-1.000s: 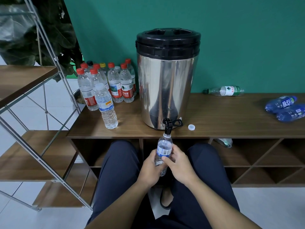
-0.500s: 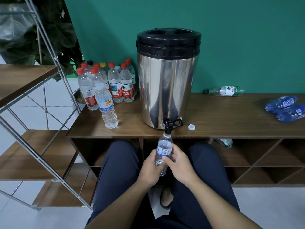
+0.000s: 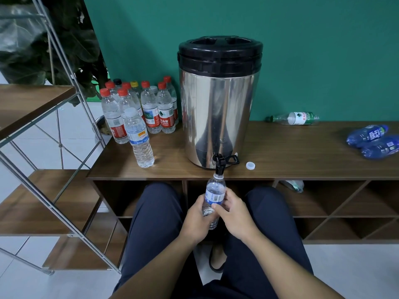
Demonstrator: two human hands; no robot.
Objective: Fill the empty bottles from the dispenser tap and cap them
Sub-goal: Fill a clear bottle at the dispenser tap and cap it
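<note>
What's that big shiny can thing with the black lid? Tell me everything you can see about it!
It is a tall round dispenser with a shiny, mirror-like metal body and a chunky black lid that looks like plastic. It stands upright on the wooden shelf top, near the front edge, before a green wall. At its bottom front is a black tap with a side lever. An open bottle, gripped by the left hand and right hand, sits with its mouth right under the spout.
</note>
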